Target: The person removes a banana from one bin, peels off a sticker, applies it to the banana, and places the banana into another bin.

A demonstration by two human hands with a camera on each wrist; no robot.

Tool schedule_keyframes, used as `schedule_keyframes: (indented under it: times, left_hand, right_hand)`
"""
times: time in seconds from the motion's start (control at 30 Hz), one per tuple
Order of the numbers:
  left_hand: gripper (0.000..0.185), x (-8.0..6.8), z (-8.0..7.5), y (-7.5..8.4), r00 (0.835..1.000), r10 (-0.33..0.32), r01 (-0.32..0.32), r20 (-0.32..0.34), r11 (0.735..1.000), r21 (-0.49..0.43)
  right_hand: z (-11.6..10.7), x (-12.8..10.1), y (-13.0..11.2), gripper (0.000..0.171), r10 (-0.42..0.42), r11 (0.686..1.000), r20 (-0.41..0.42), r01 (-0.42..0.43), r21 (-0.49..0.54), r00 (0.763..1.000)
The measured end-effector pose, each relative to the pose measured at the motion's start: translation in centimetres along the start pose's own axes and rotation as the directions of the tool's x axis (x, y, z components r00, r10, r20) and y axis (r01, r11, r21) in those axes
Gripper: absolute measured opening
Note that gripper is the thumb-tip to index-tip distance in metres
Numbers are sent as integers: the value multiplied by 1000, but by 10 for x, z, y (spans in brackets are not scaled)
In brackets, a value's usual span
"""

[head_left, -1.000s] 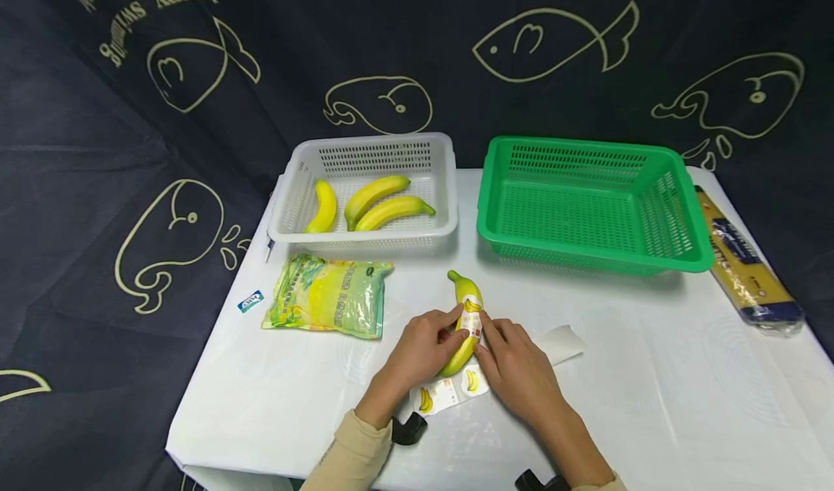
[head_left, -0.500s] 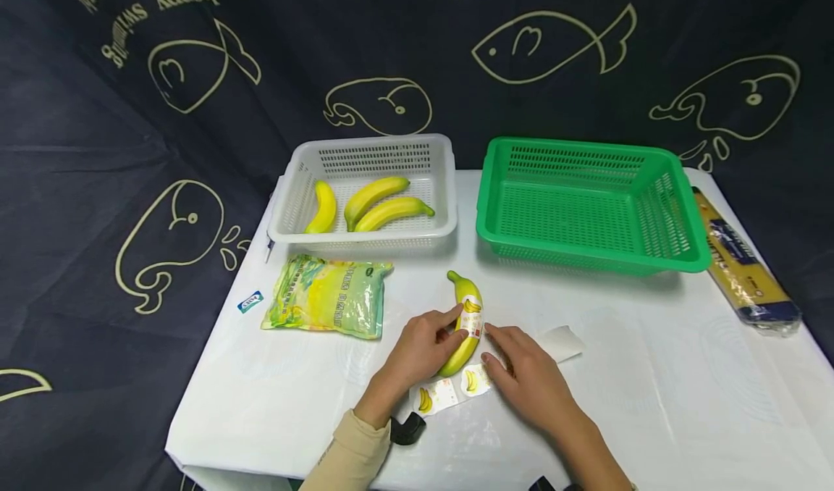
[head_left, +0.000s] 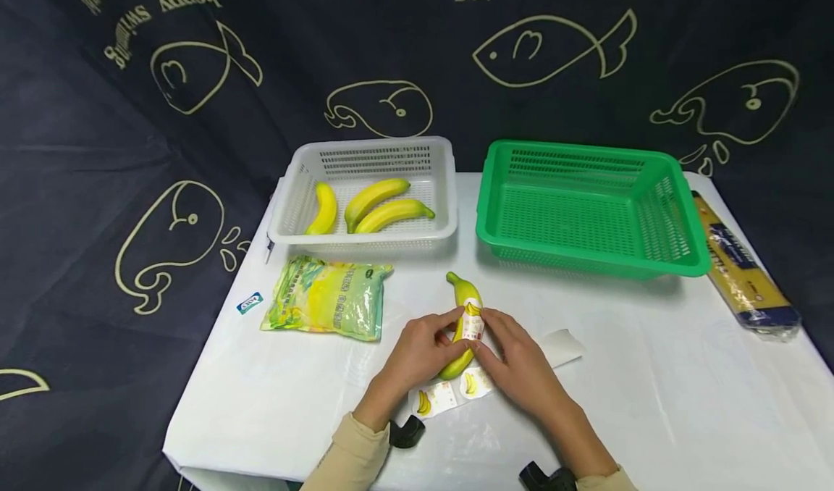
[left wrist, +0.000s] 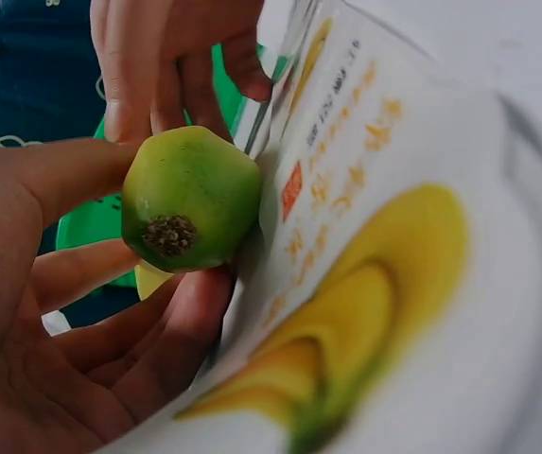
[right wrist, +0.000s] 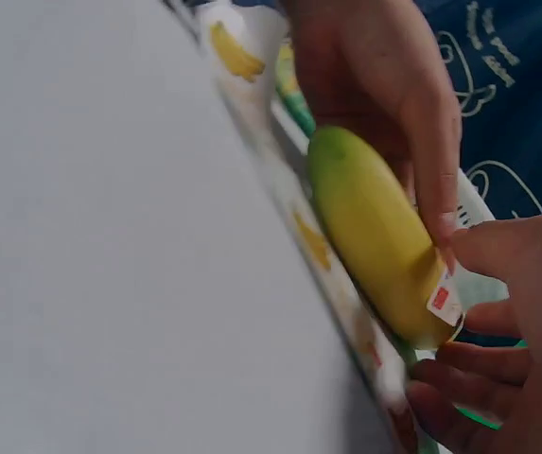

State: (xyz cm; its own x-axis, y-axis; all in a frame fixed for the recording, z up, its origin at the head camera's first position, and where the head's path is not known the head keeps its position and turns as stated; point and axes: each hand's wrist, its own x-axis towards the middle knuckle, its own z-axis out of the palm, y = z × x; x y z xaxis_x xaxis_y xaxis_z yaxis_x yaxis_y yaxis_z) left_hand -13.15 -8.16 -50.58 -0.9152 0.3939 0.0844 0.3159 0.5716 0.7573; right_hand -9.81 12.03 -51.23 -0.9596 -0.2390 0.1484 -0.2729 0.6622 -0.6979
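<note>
A yellow banana with green ends (head_left: 462,286) lies on the table in front of me, its stem pointing away. Around its left side my left hand (head_left: 420,345) pinches it between thumb and fingers. A white label with a banana print (head_left: 472,324) sits across its upper side. My right hand (head_left: 524,368) touches the label's right edge with a fingertip and has its thumb at the label's near end. In the right wrist view the thumb and fingers lie about the banana (right wrist: 375,236). A strip of banana labels (head_left: 436,399) lies just below, partly under the right hand.
Several bananas, one of them (head_left: 371,200), lie in the white basket (head_left: 365,239) at back left. A green basket (head_left: 586,259) stands at back right, beside a long yellow packet (head_left: 749,281). A plump green-yellow bag (head_left: 329,299), a small packet (head_left: 250,303) and a paper piece (head_left: 560,347) lie nearer.
My right hand drew back a little from the banana half a second ago and now touches its label again. The left hand keeps its hold, and the banana has barely moved.
</note>
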Motion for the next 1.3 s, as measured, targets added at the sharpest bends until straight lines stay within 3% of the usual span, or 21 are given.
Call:
schedule_keyframes:
  times: [0.07,0.17,0.33,0.67,0.93,1.13,1.3]
  left_hand:
    - [60,-1,0,1,1000,-25,25,4,1000,-13]
    - [66,-4,1,1,997,-73,74,23,996,-39]
    - [72,-14,3,2,989,-138,139,49,990,-13]
    - [60,-13,1,11,989,-140,133,50,983,125]
    - [53,-11,-8,2,988,-61,57,141,998,36]
    - [48,-8,-15,-3,984,-13,10,179,1000,15]
    - [46,-10,-20,-6,983,1,-1,182,1000,-2]
  right_hand:
    - [0,4,0,58,73,991,11,-74,109,997]
    - [1,10,-1,57,192,950,37,-195,244,981]
    - [5,12,-4,53,255,918,90,-270,292,963]
    - [5,13,3,47,178,952,48,-184,244,983]
    - [-4,12,13,56,129,950,47,-137,279,990]
    - [-12,13,19,62,61,986,7,-61,154,998]
    - [-14,16,22,57,-21,996,-1,21,81,1000]
